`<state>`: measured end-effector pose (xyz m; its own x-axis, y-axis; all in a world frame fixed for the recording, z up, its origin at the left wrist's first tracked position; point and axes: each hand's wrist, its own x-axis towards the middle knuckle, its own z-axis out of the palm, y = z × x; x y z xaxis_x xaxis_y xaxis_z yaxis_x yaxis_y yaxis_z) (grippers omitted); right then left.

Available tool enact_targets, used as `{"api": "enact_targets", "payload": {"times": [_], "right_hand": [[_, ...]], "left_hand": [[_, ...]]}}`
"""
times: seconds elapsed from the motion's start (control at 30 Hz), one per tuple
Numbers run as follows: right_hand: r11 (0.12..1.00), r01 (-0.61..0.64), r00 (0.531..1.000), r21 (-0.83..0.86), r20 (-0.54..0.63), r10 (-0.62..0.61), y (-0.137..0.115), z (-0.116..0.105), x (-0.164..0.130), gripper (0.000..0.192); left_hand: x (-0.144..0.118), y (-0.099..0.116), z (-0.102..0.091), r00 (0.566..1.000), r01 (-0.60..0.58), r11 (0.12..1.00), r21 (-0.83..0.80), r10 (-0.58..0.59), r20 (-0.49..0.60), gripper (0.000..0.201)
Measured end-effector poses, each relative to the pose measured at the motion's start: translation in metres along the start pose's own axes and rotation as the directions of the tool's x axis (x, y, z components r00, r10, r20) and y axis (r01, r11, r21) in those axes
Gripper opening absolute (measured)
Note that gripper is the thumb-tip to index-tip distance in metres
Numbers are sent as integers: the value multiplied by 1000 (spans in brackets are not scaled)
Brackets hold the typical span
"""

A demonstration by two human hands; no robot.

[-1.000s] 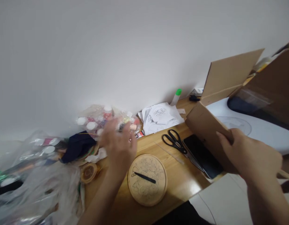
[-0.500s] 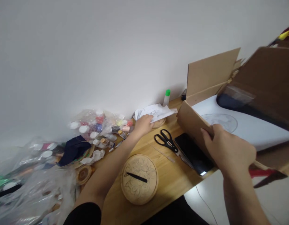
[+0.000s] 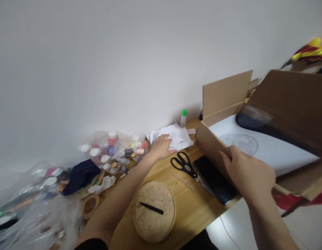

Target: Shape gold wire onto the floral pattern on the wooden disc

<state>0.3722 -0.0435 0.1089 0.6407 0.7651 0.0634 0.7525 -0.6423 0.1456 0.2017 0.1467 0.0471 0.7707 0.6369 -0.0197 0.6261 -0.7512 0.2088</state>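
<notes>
The left hand point(image 3: 161, 147) is laid flat, fingers spread and unclenched, on a loose stack of white paper sheets printed with line drawings point(image 3: 176, 137) at the back of the light wooden desk point(image 3: 194, 205), against the wall; nothing is gripped, the sheets only being pressed down from above. The right hand point(image 3: 248, 173) is closed over the near flap of an open brown cardboard box point(image 3: 288, 104), so that the flap is held back and the inside is left in view. Within the box 1 large white sheet with a faint round drawing point(image 3: 241, 143) is seen lying flat, with a dark bundle at its far end.

Between the 2 hands, black-handled scissors point(image 3: 183, 162) and a black phone point(image 3: 213, 178) are lying side by side on the desk. Nearer the body, a round wooden disc with a carved floral pattern point(image 3: 154, 211) is set down, 1 thin black tool point(image 3: 150, 208) resting across it. A clear bag of small paint bottles point(image 3: 112, 151) is bunched left of the papers, and a green-capped bottle point(image 3: 183, 118) is stood upright by the wall.
</notes>
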Motion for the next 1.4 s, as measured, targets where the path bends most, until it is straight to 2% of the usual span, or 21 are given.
{"api": "enact_targets", "payload": {"times": [0.07,0.2,0.4,0.53,0.63,0.73,0.77,0.83,0.87,0.9,1.0,1.07,1.17,1.23,1.33,1.4], "right_hand": [[999,35,999,5,25,-36,3,-2,1,31],[995,98,993,8,64,-99,11,-4,-2,29],[995,100,991,25,85,-102,12,-7,-8,29],[995,81,993,51,84,-85,6,-9,-11,28],[995,75,993,67,84,-81,2,-8,-13,26],[993,91,992,80,81,-97,-3,-6,-16,26],[992,98,991,83,78,-105,-5,-5,-17,26],[990,110,991,89,71,-116,-7,-2,-21,28],[988,118,990,95,70,-125,-7,-2,-23,29],[986,128,988,104,70,-136,-4,-2,-25,29],[964,203,970,174,97,-222,19,-9,-23,28],[918,276,939,286,125,-321,49,-20,-8,27],[949,128,981,288,106,-164,101,-34,35,32],[963,30,991,269,115,-63,131,-34,69,36],[950,-43,978,308,206,-22,157,-21,108,40],[936,-76,967,343,254,-15,163,-12,120,42]], "left_hand": [[1,7,1,1000,-9,1000,12,8,13,31],[5,14,-5,998,46,998,30,-47,37,35],[4,23,-12,994,110,992,55,-111,24,36],[-3,35,-14,996,76,994,83,-71,-61,29],[-9,52,-22,978,-35,993,116,58,-199,29],[-14,75,-31,910,-210,965,154,251,-330,48],[-14,84,-32,860,-298,938,176,344,-376,51],[-14,100,-31,682,-496,834,242,547,-485,53],[-13,106,-28,631,-558,796,237,592,-501,52],[-11,112,-23,610,-600,772,209,611,-505,50],[-9,121,-9,649,-632,769,97,593,-476,45],[-10,122,-1,648,-626,773,99,587,-485,45],[-13,122,5,630,-608,780,146,587,-508,49],[-16,123,7,629,-592,786,180,590,-507,57],[-18,127,12,622,-555,800,226,580,-525,62],[-18,130,18,612,-521,819,238,554,-564,58]]}}
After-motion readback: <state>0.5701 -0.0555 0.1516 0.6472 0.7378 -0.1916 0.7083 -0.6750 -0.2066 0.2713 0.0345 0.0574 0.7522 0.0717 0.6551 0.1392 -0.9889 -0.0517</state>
